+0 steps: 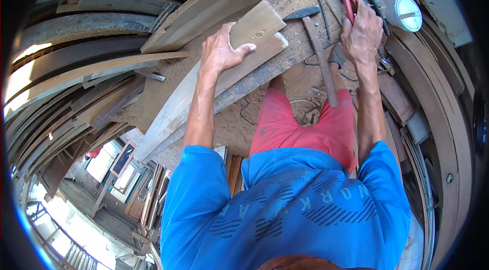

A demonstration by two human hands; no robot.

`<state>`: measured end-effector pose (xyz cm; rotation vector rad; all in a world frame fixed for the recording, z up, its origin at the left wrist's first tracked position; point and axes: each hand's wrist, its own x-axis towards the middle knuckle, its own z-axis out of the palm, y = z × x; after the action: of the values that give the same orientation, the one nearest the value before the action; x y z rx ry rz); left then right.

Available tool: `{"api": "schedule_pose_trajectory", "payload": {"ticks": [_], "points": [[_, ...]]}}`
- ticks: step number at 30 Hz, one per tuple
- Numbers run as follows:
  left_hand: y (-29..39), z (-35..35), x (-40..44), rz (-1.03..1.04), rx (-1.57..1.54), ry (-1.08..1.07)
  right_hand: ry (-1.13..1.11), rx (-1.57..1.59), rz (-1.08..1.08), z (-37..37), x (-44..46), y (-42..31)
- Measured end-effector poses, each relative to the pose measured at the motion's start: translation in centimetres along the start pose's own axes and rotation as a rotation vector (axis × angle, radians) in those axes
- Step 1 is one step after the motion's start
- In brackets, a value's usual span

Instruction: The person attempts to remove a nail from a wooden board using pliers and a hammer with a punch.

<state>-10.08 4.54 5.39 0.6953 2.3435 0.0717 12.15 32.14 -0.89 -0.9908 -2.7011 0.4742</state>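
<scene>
My left hand (pixel 220 52) grips a wooden board (pixel 254 24) near its end, the thumb across the top face and the fingers over the far edge, partly hidden. This board lies with another plank (pixel 265 52) along a worn bench beam (pixel 300 41). At the bench's right end, the fingers of my right hand (pixel 362 35) curl at the red handles of a pair of pliers (pixel 348 6). Between the hands rests a hammer (pixel 320 59), its wooden handle sticking out past the bench edge toward my legs. Beside its head is a thin dark rod (pixel 324 19).
A white lidded bucket (pixel 409 14) stands right of the pliers. A wide board (pixel 204 8) leans beyond the bench. Stacked planks (pixel 91 41) line the left, with more boards (pixel 433 92) on the right. Sawdust and a loose cord (pixel 245 112) lie on the ground.
</scene>
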Motion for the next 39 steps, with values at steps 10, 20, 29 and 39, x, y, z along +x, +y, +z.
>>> {"api": "schedule_pose_trajectory", "payload": {"ticks": [10, 20, 29, 39], "points": [[-1.4, 4.7, -1.4, 0.143, 0.047, 0.31, 0.021, -0.04, -0.025, -2.1, -0.7, -2.6], [-0.6, 6.3, 0.0, 0.06, -0.121, 0.565, -0.269, -0.075, 0.18, 0.1, -3.4, -6.9], [-0.9, 7.2, -2.5, 0.24, -0.113, 0.562, -0.285, -0.19, 0.186, 1.7, -2.6, -5.9], [0.3, 6.7, -4.8, 0.357, -0.379, 0.598, -0.109, 0.379, 0.213, -3.6, -6.1, -12.0]]}}
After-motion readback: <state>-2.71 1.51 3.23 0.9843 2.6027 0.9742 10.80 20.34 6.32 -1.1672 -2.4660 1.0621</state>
